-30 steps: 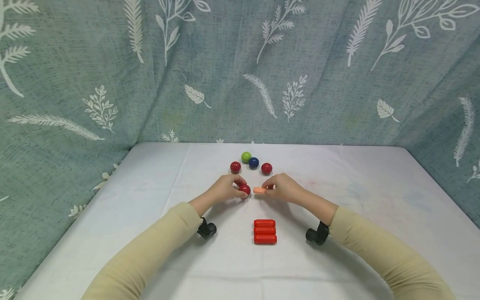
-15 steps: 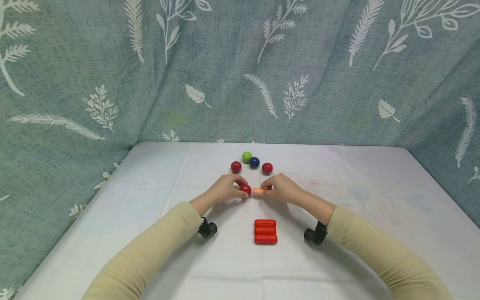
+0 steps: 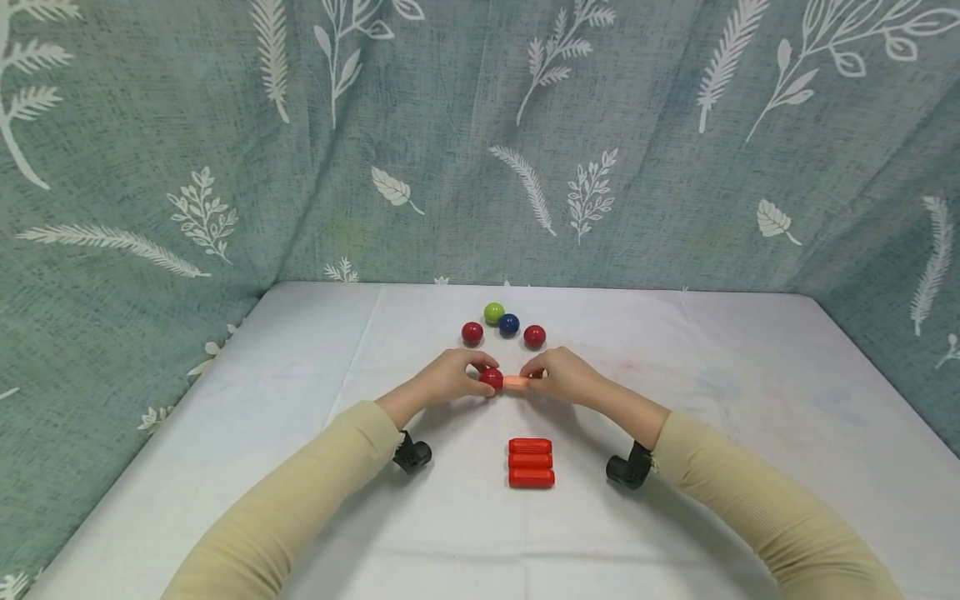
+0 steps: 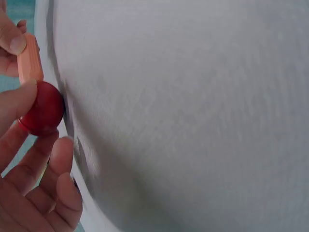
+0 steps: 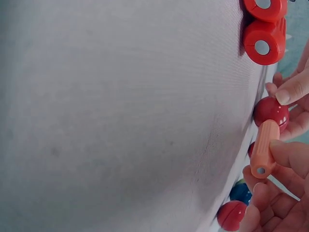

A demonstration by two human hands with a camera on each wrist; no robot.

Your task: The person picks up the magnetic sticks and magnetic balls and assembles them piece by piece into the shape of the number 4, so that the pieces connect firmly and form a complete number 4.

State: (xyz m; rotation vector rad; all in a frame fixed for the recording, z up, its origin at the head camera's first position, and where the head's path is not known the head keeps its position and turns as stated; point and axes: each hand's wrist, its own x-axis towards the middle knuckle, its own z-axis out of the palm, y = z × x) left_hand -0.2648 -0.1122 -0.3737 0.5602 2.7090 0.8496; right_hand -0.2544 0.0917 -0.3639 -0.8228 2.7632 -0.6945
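Note:
My left hand pinches a glossy red ball between thumb and fingers. An orange magnetic rod, ribbed along its sides, is pinched in my right hand. A silver disc shows in the rod's near end in the right wrist view. The rod's other end meets the ball, and the two lie in one line, low over the white cloth. Nearer me on the table, several red rods lie side by side; two of them show silver end discs in the right wrist view.
Beyond the hands sit a red ball, a green ball, a blue ball and another red ball. A white cloth covers the table. Green leaf-patterned fabric hangs behind it.
My right hand has moved slightly left with the orange rod, closing the gap to the red ball; rod and ball now meet. The left hand keeps its grip almost in place.

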